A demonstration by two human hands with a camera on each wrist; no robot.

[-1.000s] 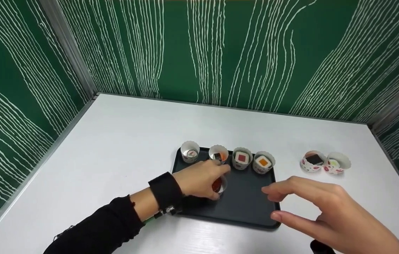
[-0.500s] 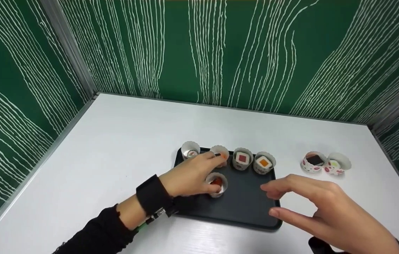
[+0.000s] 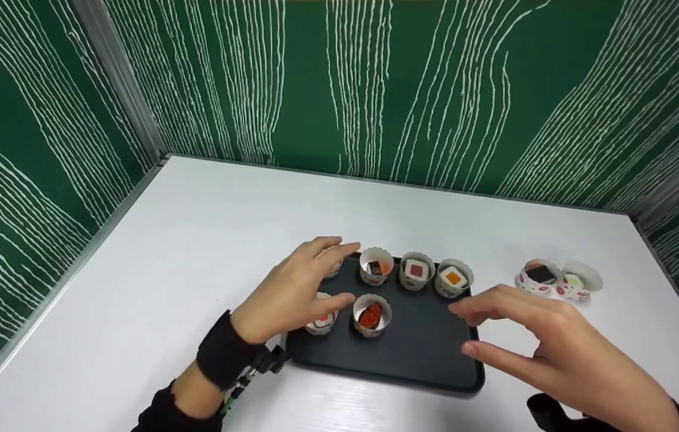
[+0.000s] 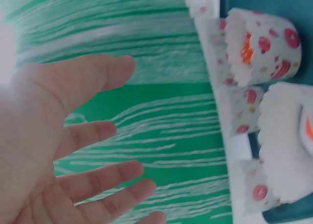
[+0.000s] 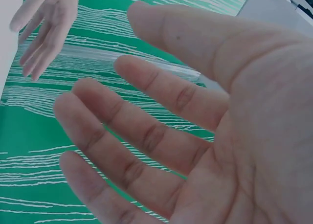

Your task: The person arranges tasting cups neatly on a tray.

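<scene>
My left hand [image 3: 294, 285] hovers over the tray's left side, fingers spread and holding nothing. Near its thumb, a paper cup [image 3: 370, 327] with a red-orange roe sushi piece [image 3: 370, 315] stands on the dark tray [image 3: 417, 360]. Another cup [image 3: 321, 327] with a white-and-red piece is partly covered by that hand. Along the tray's far edge runs a row of several cups, among them one with an orange-centred white piece [image 3: 453, 277]; the leftmost is mostly hidden. My right hand [image 3: 546, 342] is held in the air by the tray's right edge, fingers bent loosely around nothing.
Off the tray to the right, a cup [image 3: 534, 285] with a black-topped piece stands beside a cup [image 3: 573, 291] with a white-and-yellowish piece. Both are on the white table [image 3: 225, 204]. Green walls [image 3: 297, 78] with white lines enclose the back and sides.
My left hand has let go of the cup with the roe piece and drawn back to the left, its fingers spreading. That cup stays on the tray. The right hand has barely moved.
</scene>
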